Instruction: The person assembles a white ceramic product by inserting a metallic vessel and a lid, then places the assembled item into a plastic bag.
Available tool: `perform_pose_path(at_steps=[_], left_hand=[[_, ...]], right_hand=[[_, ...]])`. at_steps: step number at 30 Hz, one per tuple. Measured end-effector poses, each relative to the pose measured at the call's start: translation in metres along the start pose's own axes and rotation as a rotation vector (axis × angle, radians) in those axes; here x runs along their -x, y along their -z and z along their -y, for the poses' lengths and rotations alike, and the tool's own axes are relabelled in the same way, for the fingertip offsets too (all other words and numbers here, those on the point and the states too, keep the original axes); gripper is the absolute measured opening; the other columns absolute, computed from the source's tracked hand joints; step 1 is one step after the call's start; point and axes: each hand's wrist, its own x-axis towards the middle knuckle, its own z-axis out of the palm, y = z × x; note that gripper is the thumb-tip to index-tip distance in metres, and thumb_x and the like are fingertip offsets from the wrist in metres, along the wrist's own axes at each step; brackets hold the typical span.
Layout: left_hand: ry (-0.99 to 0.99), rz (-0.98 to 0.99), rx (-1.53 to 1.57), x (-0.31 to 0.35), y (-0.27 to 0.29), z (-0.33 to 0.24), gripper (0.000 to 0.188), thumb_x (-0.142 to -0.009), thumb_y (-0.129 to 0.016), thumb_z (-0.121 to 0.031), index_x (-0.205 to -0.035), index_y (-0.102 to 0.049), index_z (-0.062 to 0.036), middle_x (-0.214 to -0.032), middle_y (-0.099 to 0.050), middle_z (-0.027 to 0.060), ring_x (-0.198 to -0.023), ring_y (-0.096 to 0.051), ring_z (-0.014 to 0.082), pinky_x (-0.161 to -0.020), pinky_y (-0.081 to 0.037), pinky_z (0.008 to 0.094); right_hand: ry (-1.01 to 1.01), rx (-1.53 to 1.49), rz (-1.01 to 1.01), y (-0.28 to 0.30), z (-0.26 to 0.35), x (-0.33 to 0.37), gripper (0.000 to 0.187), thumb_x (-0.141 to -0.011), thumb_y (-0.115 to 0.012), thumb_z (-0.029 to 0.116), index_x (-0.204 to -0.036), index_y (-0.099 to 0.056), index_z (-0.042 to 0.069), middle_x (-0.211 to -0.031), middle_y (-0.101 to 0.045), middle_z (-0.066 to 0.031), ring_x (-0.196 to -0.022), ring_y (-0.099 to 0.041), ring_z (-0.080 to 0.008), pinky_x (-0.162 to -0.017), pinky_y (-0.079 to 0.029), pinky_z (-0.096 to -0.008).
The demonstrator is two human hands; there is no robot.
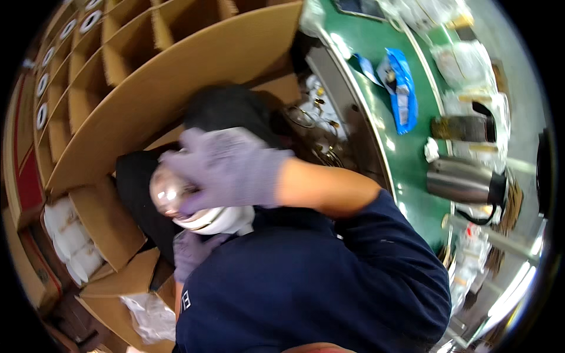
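Against my lap, a rounded, shiny, pinkish-silver piece [168, 189] sits at the end of a white body [226, 222] with a dark line near its rim. Its exact kind is not clear. My right hand [226, 165], in a grey-purple glove and smeared by motion, closes over the shiny dome from above, fingers curled round its near side. Below, my left hand [195, 252], gloved alike, grips the underside of the white body. Part of that hand is hidden by the body and my chest.
A large cardboard box with dividers [170, 62] stands ahead and left, some cells holding white round pieces. To the right, a green bench [376, 112] carries a blue packet [402, 94] and a steel jug [462, 180]. Shiny parts lie beneath its edge. White cylinders [73, 241] lie left.
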Motion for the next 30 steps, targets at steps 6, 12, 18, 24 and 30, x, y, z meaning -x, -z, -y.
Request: perform_pose_path(at_steps=[6, 12, 18, 24, 30], left_hand=[[-0.244, -0.732, 0.289, 0.021, 0.090, 0.013, 0.046, -0.091, -0.062, -0.007, -0.134, -0.052, 0.0071, -0.124, -0.064, 0.0198, -0.109, -0.063, 0.0292, -0.099, -0.049, 0.0400], [-0.315, -0.749, 0.154, -0.029, 0.060, 0.008, 0.048, -0.096, -0.053, -0.011, -0.139, -0.048, 0.0090, -0.144, -0.052, 0.0227, -0.135, -0.048, 0.0314, -0.115, -0.033, 0.0415], [-0.108, -0.805, 0.247, -0.031, 0.068, 0.044, 0.044, -0.099, -0.053, -0.014, -0.136, -0.052, 0.0092, -0.139, -0.056, 0.0210, -0.131, -0.052, 0.0297, -0.113, -0.036, 0.0404], [-0.112, -0.885, 0.116, -0.018, 0.065, 0.035, 0.037, -0.094, -0.054, -0.005, -0.129, -0.059, 0.0063, -0.135, -0.060, 0.0180, -0.126, -0.056, 0.0284, -0.108, -0.041, 0.0391], [-0.239, -1.139, -0.135, -0.012, 0.127, 0.032, 0.038, -0.084, -0.065, -0.004, -0.121, -0.064, 0.0019, -0.128, -0.062, 0.0204, -0.124, -0.057, 0.0335, -0.107, -0.043, 0.0409]], right_hand=[[-0.063, -0.221, -0.099, -0.020, -0.034, 0.005, 0.054, -0.080, -0.074, 0.046, -0.114, -0.066, 0.005, -0.092, -0.059, -0.0165, -0.089, -0.065, -0.0340, -0.077, -0.052, -0.0419], [-0.662, -0.469, -0.721, -0.093, -0.168, 0.101, 0.022, -0.091, -0.062, 0.019, -0.105, -0.071, 0.005, -0.099, -0.069, -0.0167, -0.096, -0.066, -0.0325, -0.084, -0.054, -0.0406], [-1.304, -0.010, -0.522, -0.146, -0.383, 0.181, 0.043, -0.087, -0.060, 0.023, -0.126, -0.064, 0.007, -0.118, -0.064, -0.0258, -0.113, -0.061, -0.0408, -0.097, -0.049, -0.0480], [-1.313, 0.154, -0.191, -0.175, -0.436, 0.108, 0.055, -0.089, -0.061, 0.026, -0.138, -0.056, 0.003, -0.138, -0.056, -0.0221, -0.127, -0.052, -0.0361, -0.108, -0.042, -0.0448], [-1.069, 0.153, -0.434, -0.157, -0.334, 0.152, 0.055, -0.092, -0.058, 0.010, -0.145, -0.045, 0.002, -0.137, -0.051, -0.0266, -0.121, -0.051, -0.0412, -0.110, -0.039, -0.0449]])
